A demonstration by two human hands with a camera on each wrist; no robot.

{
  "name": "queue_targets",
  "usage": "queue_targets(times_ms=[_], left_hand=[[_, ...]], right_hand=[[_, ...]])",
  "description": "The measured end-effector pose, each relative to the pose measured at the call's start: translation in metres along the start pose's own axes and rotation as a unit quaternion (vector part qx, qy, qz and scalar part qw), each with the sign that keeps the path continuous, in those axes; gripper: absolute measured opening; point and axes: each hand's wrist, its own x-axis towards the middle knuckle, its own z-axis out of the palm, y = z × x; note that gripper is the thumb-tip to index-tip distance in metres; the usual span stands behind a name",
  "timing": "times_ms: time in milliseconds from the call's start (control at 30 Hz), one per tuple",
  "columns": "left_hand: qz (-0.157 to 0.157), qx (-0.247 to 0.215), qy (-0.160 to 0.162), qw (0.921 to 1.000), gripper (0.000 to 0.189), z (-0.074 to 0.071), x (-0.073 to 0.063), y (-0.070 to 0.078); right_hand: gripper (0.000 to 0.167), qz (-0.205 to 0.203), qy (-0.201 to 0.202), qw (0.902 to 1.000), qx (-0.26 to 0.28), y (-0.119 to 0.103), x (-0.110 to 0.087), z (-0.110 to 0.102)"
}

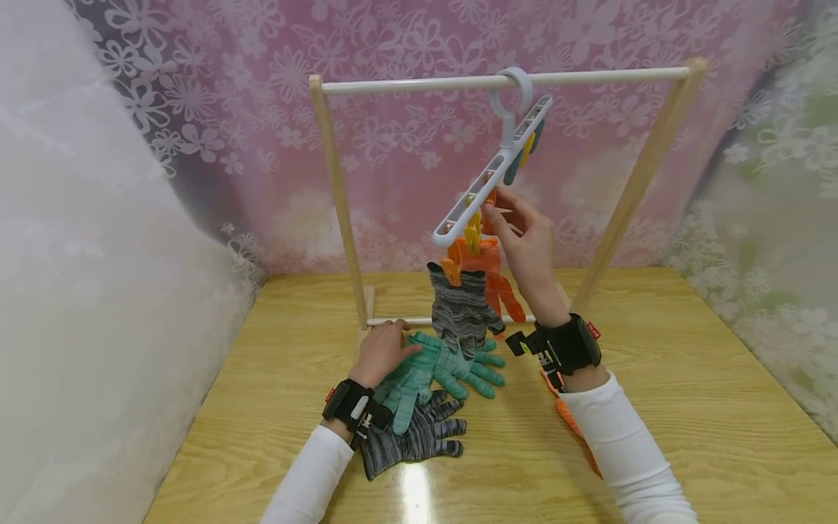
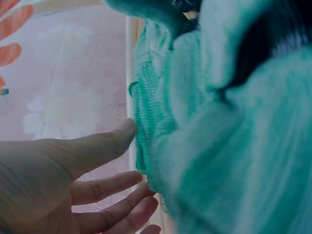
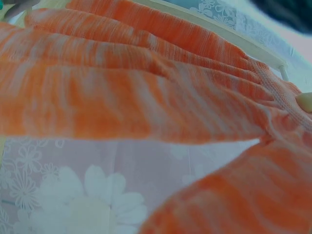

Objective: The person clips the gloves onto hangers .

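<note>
My right hand [image 1: 532,251] is raised to the white clip hanger [image 1: 507,156], its thumb and fingers pinching an orange clothespin [image 1: 489,198] there. Below that hangs an orange glove [image 1: 503,291], which fills much of the right wrist view. Nearer to me a grey striped glove [image 1: 458,306] dangles from another orange clothespin [image 1: 452,268]. My left hand [image 1: 382,353] is low at the green gloves [image 1: 419,367], fingers relaxed. In the left wrist view its thumb is right at the edge of a green glove [image 2: 151,97]. Under the green ones lies a second grey glove [image 1: 419,440].
A wooden rack with a white top bar [image 1: 419,85] carries the hanger. Yellow clothespins [image 1: 472,234] and dark green clothespins [image 1: 513,167] are also on it. An orange glove [image 1: 569,418] lies on the table [image 1: 687,422], partly behind my right forearm.
</note>
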Motion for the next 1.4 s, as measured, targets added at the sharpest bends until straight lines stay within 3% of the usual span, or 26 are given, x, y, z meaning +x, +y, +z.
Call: queue_targets(times_ms=[133,333,600,1133,1400], left_hand=[[-0.012,-0.004,-0.008,0.9999,0.040,0.003,-0.001,0.000],[-0.007,-0.020,0.005,0.9998,0.029,0.005,-0.002,-0.003],[-0.017,-0.045,-0.017,0.9987,0.030,0.006,0.004,-0.009],[-0.023,-0.147,-0.049,0.9877,0.028,-0.002,0.010,-0.011],[-0.002,-0.202,-0.057,0.9777,0.024,-0.011,0.009,-0.011]], right_hand=[[0.040,-0.006,0.001,1.0000,-0.007,0.001,-0.001,0.000],[0.039,-0.001,0.000,0.9999,-0.011,0.000,0.000,-0.003],[0.037,-0.010,-0.003,0.9998,-0.015,-0.001,0.002,-0.004],[0.038,-0.001,-0.007,0.9996,-0.029,-0.002,0.003,-0.005],[0.038,0.000,-0.012,0.9994,-0.033,-0.003,0.002,-0.005]])
